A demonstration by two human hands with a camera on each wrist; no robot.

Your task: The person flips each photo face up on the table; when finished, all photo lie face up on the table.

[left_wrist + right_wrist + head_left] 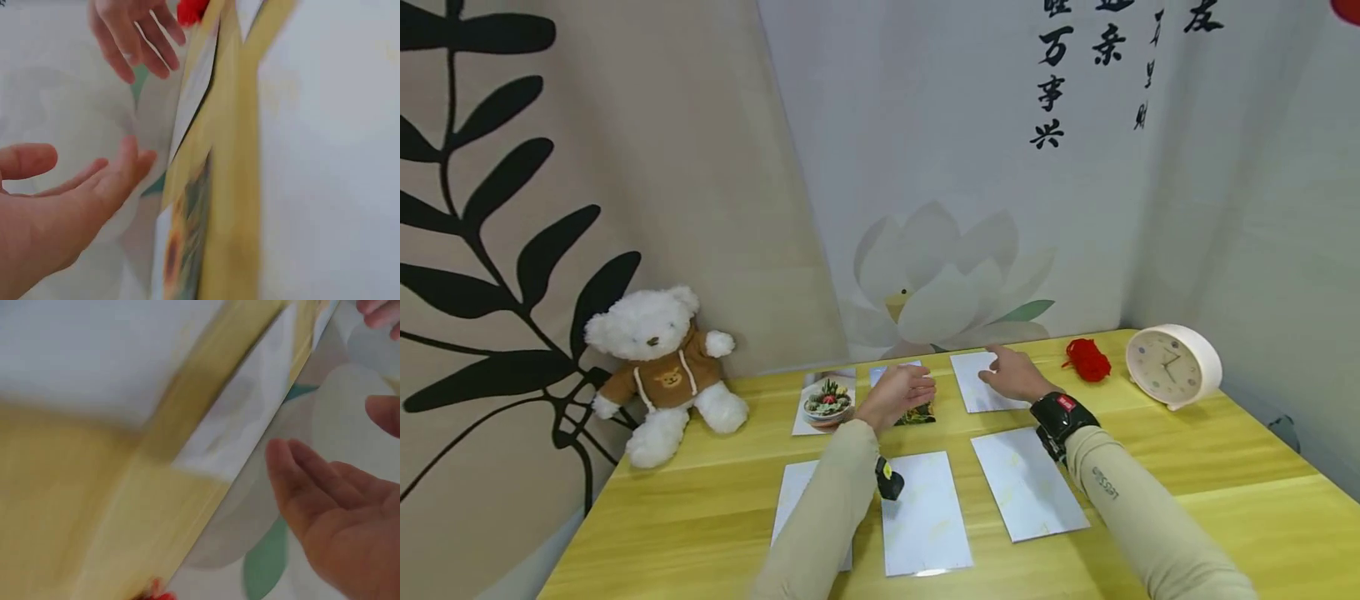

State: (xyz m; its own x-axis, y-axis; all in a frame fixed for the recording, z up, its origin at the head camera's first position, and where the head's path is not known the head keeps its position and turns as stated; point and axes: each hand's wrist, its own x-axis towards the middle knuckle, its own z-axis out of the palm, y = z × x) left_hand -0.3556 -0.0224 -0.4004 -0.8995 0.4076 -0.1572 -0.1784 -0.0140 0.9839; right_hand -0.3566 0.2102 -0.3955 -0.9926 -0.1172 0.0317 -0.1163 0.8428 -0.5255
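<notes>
My left hand [897, 395] is held over a picture card with sunflowers [917, 413], hiding part of it; its fingers look loosely extended and grip nothing. In the left wrist view the sunflower card [178, 250] lies beyond that hand. My right hand [1017, 375] hovers by a blank white card [976, 392] in the back row, covering its right side. Nothing is between its fingers in the right wrist view, where the white card [244, 400] lies beside the fingers. Left of my left hand is a picture card of a bowl of food [825, 402].
Nearer me lie white cards: one partly under my left sleeve [790, 492], one in the middle [925, 517], one at right [1026, 483]. A white teddy bear [662, 375] sits at left. Red yarn [1087, 360] and a round clock [1172, 367] stand at back right.
</notes>
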